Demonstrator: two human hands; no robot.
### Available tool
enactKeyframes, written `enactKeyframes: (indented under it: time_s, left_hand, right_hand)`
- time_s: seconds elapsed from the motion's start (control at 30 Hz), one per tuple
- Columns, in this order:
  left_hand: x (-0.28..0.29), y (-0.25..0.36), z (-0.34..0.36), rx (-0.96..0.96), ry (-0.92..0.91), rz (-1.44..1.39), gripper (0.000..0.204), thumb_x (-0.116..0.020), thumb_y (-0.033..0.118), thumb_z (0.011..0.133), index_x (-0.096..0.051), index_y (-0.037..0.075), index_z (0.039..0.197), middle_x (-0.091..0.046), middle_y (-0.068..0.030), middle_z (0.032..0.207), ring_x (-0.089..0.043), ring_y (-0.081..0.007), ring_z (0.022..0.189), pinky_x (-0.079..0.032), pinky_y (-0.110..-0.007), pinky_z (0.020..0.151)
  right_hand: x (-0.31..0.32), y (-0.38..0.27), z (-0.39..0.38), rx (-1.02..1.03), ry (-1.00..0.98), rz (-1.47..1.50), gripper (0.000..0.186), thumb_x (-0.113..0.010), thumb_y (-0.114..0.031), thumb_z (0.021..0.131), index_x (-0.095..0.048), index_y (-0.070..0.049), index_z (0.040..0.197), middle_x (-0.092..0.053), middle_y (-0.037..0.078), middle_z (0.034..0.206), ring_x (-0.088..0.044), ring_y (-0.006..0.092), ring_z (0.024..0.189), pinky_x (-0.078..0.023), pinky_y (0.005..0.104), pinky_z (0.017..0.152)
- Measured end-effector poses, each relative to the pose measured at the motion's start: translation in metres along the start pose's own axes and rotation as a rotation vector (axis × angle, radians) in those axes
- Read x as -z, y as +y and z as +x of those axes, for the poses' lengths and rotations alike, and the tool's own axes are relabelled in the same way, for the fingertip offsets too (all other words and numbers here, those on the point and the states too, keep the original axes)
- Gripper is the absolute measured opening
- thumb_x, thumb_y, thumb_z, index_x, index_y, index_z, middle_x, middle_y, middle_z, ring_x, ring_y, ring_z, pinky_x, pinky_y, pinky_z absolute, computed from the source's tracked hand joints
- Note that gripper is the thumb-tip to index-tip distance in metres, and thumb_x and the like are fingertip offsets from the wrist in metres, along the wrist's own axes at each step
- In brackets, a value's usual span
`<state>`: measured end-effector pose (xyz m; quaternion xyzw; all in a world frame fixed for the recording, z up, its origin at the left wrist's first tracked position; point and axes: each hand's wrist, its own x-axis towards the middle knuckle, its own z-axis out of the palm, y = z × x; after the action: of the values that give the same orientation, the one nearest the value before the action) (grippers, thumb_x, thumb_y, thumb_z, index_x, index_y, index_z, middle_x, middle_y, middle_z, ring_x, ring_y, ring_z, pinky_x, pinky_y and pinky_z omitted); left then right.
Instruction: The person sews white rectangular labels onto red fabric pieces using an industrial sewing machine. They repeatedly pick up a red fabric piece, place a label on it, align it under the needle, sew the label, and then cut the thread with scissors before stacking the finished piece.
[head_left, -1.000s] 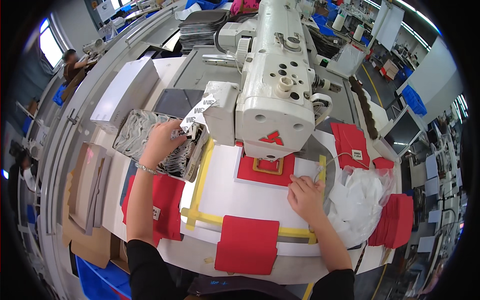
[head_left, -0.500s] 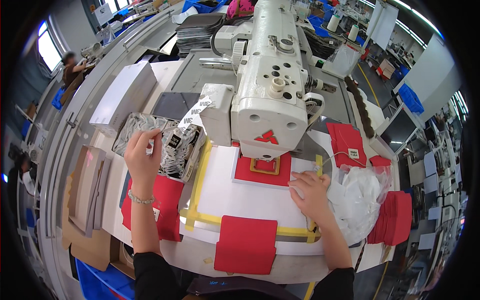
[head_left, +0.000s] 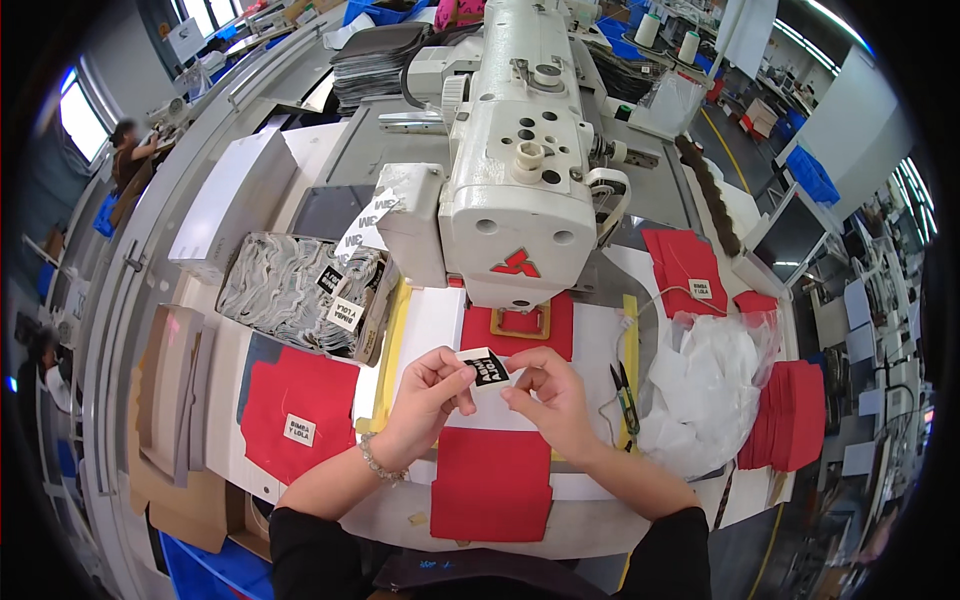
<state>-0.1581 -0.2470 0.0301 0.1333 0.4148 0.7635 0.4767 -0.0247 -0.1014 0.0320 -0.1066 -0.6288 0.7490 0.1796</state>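
Note:
In front of the sewing machine's head, my left hand (head_left: 432, 393) pinches a small black-and-white label (head_left: 486, 369) between thumb and fingers. The curled thumb and forefinger of my right hand (head_left: 552, 398) meet the label's right edge. Just below both hands lies a red fabric piece (head_left: 490, 490), flat at the table's front. Beyond them, another red piece (head_left: 485, 335) sits under the brass-coloured frame (head_left: 521, 322) of the white sewing machine (head_left: 515, 220).
At left, a box of white label strips (head_left: 300, 285) stands beside a red piece with a label on it (head_left: 300, 405). Right of my hands are black-handled snips (head_left: 625, 400), a bag of white scraps (head_left: 705, 395) and a stack of red pieces (head_left: 785, 415).
My left hand has come from above the label box to the middle, bringing the label. My right hand has left the red piece under the machine and joined it, uncovering the snips.

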Motion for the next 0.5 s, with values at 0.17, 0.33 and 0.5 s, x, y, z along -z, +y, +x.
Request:
enactKeyframes:
  time_s: [0.17, 0.33, 0.5]
  left_hand:
    - [-0.016, 0.004, 0.003, 0.002, 0.049, 0.155, 0.01, -0.068, 0.003, 0.088, -0.059, 0.004, 0.093, -0.067, -0.0019, 0.077, -0.06, -0.0077, 0.055, -0.048, -0.021, 0.052]
    - [-0.013, 0.018, 0.005, -0.56, -0.087, 0.973, 0.019, -0.069, -0.006, 0.082, -0.065, 0.003, 0.098, -0.07, -0.0059, 0.086, -0.066, -0.0103, 0.063, -0.051, -0.021, 0.054]
    - [0.007, 0.009, 0.039, -0.794, -0.319, 1.271, 0.019, -0.07, -0.004, 0.076, -0.071, 0.006, 0.092, -0.071, -0.006, 0.093, -0.068, -0.0211, 0.069, -0.055, -0.028, 0.058]
  right_hand:
    - [0.0, 0.009, 0.008, 0.08, 0.068, -0.004, 0.011, -0.069, -0.002, 0.087, -0.063, -0.002, 0.097, -0.062, 0.002, 0.092, -0.051, 0.0039, 0.065, -0.038, 0.0204, 0.056]
    - [0.011, 0.005, 0.009, 0.084, 0.04, -0.327, 0.009, -0.072, -0.003, 0.086, -0.065, -0.002, 0.091, -0.065, 0.005, 0.089, -0.055, 0.0043, 0.061, -0.039, 0.021, 0.051]
    - [0.026, 0.006, 0.019, -0.019, 0.059, -0.412, 0.01, -0.07, -0.004, 0.086, -0.065, 0.0, 0.093, -0.069, 0.008, 0.094, -0.066, 0.01, 0.073, -0.05, 0.0241, 0.059]
